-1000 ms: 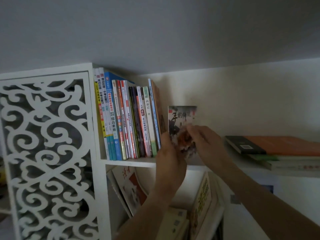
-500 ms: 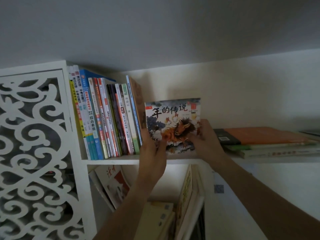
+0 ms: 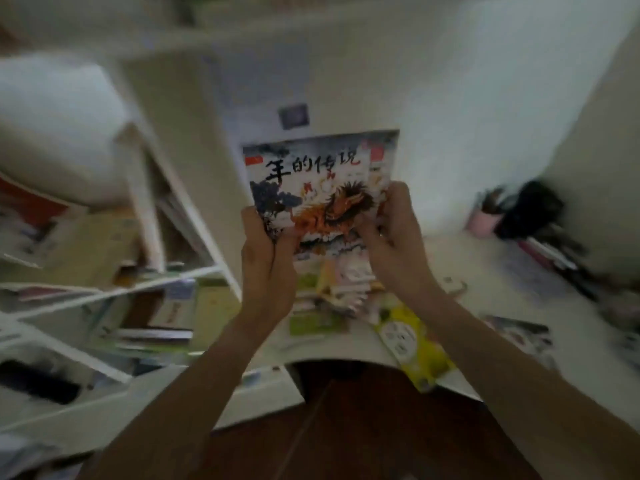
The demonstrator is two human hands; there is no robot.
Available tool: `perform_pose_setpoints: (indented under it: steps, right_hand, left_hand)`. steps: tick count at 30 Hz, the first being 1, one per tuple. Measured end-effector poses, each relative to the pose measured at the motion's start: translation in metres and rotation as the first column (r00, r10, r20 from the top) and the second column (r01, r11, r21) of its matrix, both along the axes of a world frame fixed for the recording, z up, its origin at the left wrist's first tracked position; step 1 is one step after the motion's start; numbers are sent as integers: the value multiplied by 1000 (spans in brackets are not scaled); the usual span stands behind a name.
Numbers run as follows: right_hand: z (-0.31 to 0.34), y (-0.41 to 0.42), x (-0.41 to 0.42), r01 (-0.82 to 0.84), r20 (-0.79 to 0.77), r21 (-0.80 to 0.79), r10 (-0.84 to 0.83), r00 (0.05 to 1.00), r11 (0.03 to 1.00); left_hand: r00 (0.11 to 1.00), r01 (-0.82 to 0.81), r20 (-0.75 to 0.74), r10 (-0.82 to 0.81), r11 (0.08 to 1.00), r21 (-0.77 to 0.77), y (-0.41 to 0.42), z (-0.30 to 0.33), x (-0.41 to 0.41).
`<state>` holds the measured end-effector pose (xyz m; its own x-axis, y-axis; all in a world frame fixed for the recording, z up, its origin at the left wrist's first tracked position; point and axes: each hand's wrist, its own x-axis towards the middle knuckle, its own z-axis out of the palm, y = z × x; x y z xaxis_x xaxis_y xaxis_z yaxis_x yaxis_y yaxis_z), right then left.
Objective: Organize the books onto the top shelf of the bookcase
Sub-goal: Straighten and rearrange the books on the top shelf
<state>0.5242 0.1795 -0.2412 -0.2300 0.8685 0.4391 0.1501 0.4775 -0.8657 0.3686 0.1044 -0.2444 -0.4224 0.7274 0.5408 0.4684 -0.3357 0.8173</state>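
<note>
A picture book (image 3: 320,174) with black Chinese title and an orange beast on its cover is held upright in front of me, cover facing me. My left hand (image 3: 268,258) grips its lower left edge, fingers curled round it. My right hand (image 3: 394,237) grips its lower right edge. Below the book, a loose pile of books (image 3: 343,289) lies on the white desk (image 3: 485,271). The white bookcase (image 3: 180,202) stands to the left, badly blurred; its top shelf is out of view.
A yellow book (image 3: 415,344) lies at the desk's front edge. A pink pen cup (image 3: 485,220) and a dark object (image 3: 530,209) stand at the back right. Lower bookcase shelves at the left hold flat books. Dark wooden floor shows below the desk.
The view has swung down from the top shelf to the desk. The picture book, held at the shelf before, is now away from it and over the desk pile in both hands.
</note>
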Motion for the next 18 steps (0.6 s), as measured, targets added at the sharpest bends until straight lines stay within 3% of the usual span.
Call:
perform_pose_setpoints:
  steps: [2, 4, 7, 10, 15, 18]
  right_hand:
    - [-59, 7, 59, 104, 58, -141, -97, 994, 985]
    - [-118, 9, 116, 234, 158, -282, -195, 968, 930]
    - [-190, 12, 193, 376, 314, -523, -237, 919, 765]
    - [-237, 30, 259, 480, 398, -665, -272, 876, 572]
    - [-297, 83, 341, 679, 609, -592, -312, 729, 433]
    - [-336, 100, 368, 736, 711, -539, -247, 658, 410]
  left_hand:
    - [997, 82, 27, -78, 973, -216, 22, -60, 47]
    - [991, 130, 44, -124, 871, -473, 41, -121, 97]
    - [967, 196, 23, -255, 680, -707, 64, -196, 173]
    - [967, 188, 68, -245, 507, -841, 89, -240, 243]
    - [961, 220, 147, -236, 323, -921, 150, -299, 328]
    - [937, 137, 48, -346, 238, -961, 172, -333, 355]
